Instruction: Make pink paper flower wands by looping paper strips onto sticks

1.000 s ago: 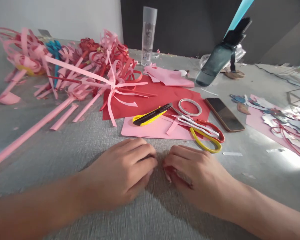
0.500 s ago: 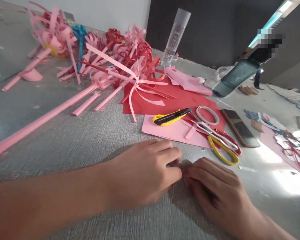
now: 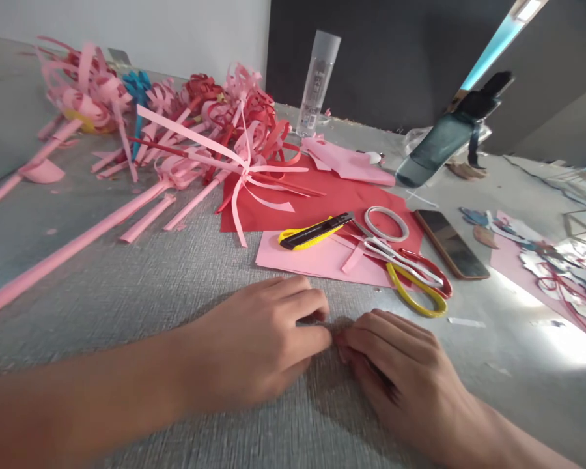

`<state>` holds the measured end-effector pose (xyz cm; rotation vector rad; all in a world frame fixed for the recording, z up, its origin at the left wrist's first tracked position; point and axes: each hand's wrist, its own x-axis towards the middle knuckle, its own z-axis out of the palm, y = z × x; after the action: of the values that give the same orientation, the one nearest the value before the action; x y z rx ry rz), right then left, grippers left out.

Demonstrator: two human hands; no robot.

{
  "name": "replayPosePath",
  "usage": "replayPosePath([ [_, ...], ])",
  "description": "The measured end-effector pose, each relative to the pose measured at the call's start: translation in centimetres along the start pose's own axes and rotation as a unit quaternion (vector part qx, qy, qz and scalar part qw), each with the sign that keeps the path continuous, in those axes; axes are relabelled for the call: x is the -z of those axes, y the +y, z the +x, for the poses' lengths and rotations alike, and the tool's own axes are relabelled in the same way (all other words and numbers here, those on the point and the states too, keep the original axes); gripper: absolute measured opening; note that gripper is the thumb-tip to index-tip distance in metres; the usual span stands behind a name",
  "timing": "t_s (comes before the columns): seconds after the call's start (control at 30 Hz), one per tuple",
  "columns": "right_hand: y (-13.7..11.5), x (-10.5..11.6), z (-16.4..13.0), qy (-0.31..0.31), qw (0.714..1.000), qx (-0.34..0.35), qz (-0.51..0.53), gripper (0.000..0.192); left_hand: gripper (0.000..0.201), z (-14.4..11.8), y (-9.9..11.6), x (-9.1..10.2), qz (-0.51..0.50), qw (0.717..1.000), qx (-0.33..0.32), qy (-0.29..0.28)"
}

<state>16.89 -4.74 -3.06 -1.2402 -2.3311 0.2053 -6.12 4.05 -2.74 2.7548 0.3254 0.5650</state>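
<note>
My left hand [image 3: 278,339] rests low over the grey table [image 3: 200,430], its fingers curled and the thumb against the fingertips. Close by on the right, my right hand [image 3: 395,365] is pinched closed too, its fingertips almost touching the left thumb. Whatever the fingers hold, if anything, is hidden. Just beyond the hands lie pink paper sheets [image 3: 293,264] on a red sheet [image 3: 254,212]. A yellow and black utility knife [image 3: 315,232] lies across the pink paper. Scissors [image 3: 417,306] with yellow and red handles lie beside a white tape roll [image 3: 404,228].
Paper flowers [image 3: 97,107] with rolled pink stems are heaped at the back left. A clear bottle [image 3: 317,85] and a dark water bottle [image 3: 432,153] stand at the back. Right of the scissors lies a phone [image 3: 452,244]. Cut-out papers [image 3: 547,260] lie far right.
The whole view has shifted, so the table things and both hands appear farther left. The hands keep the same closed pose close together.
</note>
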Motion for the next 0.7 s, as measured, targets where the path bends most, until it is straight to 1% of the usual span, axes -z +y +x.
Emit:
replayPosePath([
  [0.57, -0.07, 0.08, -0.05, -0.003, 1.000, 0.012, -0.018, 0.016, 0.020, -0.06, -0.08, 0.02, -0.001, 1.000, 0.004, -0.007],
  [0.7, -0.06, 0.27, 0.09, -0.013, 1.000, 0.003, 0.011, 0.019, 0.020, -0.02, -0.14, -0.05, -0.006, 1.000, 0.002, -0.006],
])
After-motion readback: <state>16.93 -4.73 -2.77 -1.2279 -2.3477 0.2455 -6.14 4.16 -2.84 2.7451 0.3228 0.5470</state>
